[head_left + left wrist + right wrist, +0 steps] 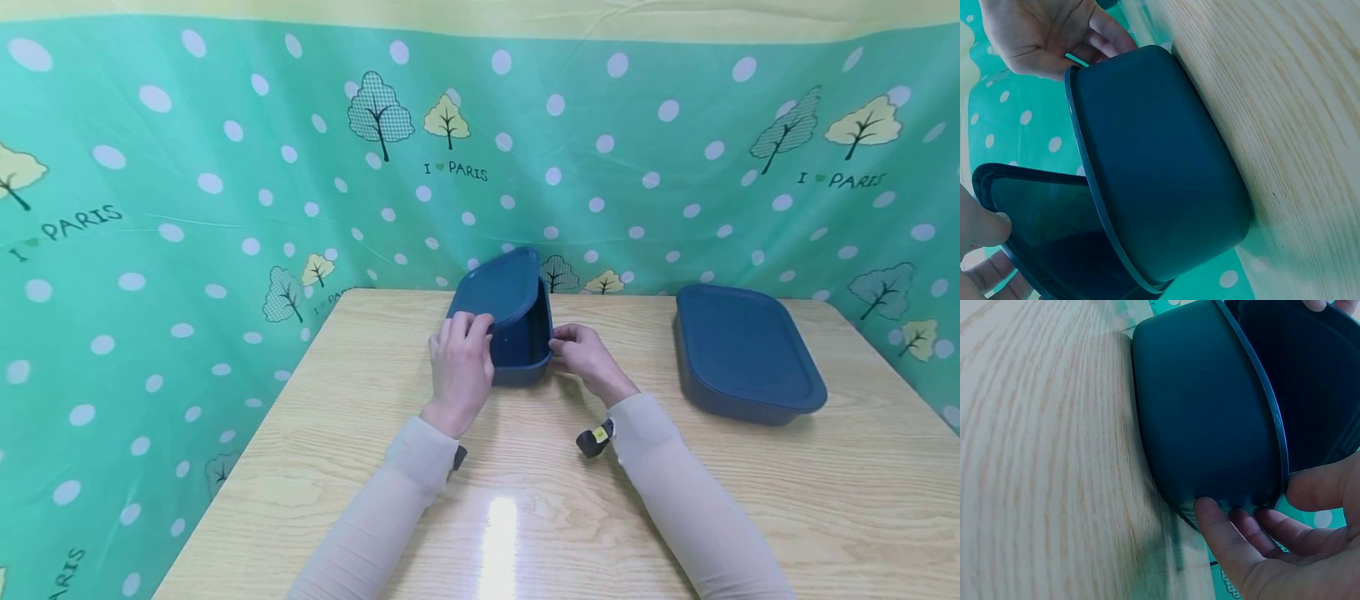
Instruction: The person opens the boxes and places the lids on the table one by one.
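A dark blue rectangular food container (519, 377) stands on the table near its back edge. Its matching lid (497, 290) is tilted over it, raised on the near and right side so that part of the dark inside shows. My left hand (459, 367) pinches the lid's near edge between thumb and fingers. At the container's right side, my right hand (588, 358) holds the wall, its thumb (1316, 489) at the rim and its fingers (1225, 534) against the outer wall. What lies inside is hidden in shadow.
A second blue container (750, 358) with its lid on sits to the right on the wooden table (360, 467). A green dotted curtain (555, 142) hangs behind the table and along the left. Small dark devices (595, 441) are strapped at both wrists.
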Motion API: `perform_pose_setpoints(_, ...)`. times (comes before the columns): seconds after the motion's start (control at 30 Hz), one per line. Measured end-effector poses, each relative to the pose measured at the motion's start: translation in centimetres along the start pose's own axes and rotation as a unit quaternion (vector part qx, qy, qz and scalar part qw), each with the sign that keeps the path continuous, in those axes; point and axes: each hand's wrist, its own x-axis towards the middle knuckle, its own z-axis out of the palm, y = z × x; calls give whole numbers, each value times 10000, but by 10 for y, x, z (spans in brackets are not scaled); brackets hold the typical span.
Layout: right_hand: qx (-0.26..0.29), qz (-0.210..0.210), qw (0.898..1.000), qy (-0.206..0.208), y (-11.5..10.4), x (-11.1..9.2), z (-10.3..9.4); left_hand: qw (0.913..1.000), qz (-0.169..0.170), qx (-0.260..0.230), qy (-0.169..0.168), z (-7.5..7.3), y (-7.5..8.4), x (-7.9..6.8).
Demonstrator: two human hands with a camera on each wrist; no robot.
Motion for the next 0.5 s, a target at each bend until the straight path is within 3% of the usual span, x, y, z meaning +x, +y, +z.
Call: perform_pose_setpoints(0.5,-8,-60,10000,-4,-1,-3,0,9999,-80,28,128,-1,0,0)
